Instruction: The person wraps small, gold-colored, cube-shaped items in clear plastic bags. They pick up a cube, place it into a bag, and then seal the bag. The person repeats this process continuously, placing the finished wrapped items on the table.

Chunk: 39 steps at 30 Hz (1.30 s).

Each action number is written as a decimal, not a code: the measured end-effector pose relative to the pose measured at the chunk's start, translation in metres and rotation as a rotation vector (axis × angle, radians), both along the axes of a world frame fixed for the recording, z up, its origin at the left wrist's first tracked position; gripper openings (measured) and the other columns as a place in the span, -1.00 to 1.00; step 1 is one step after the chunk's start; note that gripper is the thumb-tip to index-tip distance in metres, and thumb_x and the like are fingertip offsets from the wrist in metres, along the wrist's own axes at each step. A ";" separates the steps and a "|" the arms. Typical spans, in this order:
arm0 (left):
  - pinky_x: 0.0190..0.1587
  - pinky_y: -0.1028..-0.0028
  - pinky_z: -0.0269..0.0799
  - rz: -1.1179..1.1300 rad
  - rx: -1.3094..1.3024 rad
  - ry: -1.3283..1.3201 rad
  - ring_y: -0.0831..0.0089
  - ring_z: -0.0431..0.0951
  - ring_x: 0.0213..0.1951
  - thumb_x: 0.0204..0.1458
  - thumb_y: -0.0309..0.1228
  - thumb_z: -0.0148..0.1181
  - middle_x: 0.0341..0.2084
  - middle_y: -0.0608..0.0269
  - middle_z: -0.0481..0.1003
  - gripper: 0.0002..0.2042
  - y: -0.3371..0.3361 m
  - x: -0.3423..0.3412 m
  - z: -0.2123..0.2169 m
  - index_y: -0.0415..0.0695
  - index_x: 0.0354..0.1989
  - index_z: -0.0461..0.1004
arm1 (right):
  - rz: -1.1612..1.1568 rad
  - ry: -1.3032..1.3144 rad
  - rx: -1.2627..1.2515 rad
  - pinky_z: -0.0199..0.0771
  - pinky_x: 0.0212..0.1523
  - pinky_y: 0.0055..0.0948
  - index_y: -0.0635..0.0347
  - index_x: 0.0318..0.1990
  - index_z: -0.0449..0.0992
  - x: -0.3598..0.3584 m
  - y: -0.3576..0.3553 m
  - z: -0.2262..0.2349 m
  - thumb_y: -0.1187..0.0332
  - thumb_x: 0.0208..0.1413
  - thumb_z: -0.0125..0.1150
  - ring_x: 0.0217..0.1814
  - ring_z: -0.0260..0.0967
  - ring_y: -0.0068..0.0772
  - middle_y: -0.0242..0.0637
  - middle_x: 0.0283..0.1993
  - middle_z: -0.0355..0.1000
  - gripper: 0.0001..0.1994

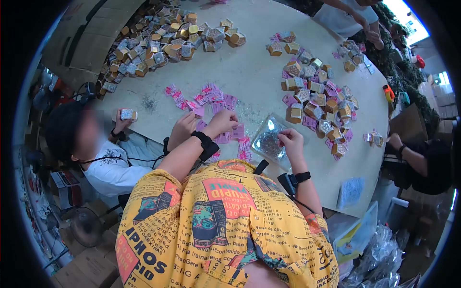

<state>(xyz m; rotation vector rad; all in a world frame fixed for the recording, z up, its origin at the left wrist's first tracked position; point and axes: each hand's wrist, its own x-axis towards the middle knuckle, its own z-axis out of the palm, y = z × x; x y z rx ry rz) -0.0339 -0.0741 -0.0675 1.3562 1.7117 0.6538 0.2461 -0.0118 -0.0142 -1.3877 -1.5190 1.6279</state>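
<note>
My left hand [222,122] is closed over a cluster of small pink printed cards [231,101] at the near middle of the table. What its fingertips hold, if anything, is hidden. To the right, my right hand [292,142] has its thumb and fingers pinched together above the edge of a clear shallow plastic tray [266,126] with shiny silvery bits in it. Anything in that pinch is too small to name. Right beside my left wrist, a co-worker's hand [181,132] also reaches to the cards; their other hand holds a small faceted gold-and-silver piece [128,114].
Faceted gold pieces with pink cards [314,111] lie heaped on the right of the table [249,72]; a larger heap of gold pieces [158,50] covers the far left. Orange-handled scissors [388,93] sit at the right edge. Other people work at the far and right sides.
</note>
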 end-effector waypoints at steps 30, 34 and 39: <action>-0.03 0.25 0.22 -0.001 0.709 0.387 0.19 0.41 -0.21 -0.12 -0.45 0.14 -0.27 0.08 0.41 -0.85 0.021 0.051 0.133 -0.17 -0.35 0.47 | -0.260 1.018 -0.721 0.20 -0.49 -0.63 0.09 -0.19 0.36 -0.099 0.000 0.020 0.37 0.16 0.04 -0.44 0.21 -0.66 -0.52 -0.41 0.32 -0.90; -0.03 0.23 0.18 0.105 0.910 0.533 0.23 0.40 -0.23 -0.16 -0.44 0.15 -0.40 0.19 0.43 -0.91 0.026 0.057 0.149 -0.13 -0.44 0.47 | -0.243 1.036 -0.733 0.18 -0.48 -0.65 0.08 -0.21 0.37 -0.099 0.000 0.028 0.34 0.17 0.03 -0.43 0.19 -0.67 -0.52 -0.41 0.33 -0.91; -0.05 0.26 0.20 -0.033 0.879 0.543 0.23 0.37 -0.24 -0.22 -0.48 0.18 -0.48 0.24 0.38 -0.92 0.025 0.045 0.150 -0.12 -0.50 0.47 | -0.257 0.949 -0.665 0.20 -0.50 -0.64 0.14 -0.14 0.40 -0.098 0.003 0.030 0.40 0.13 0.08 -0.43 0.21 -0.68 -0.50 -0.38 0.34 -0.84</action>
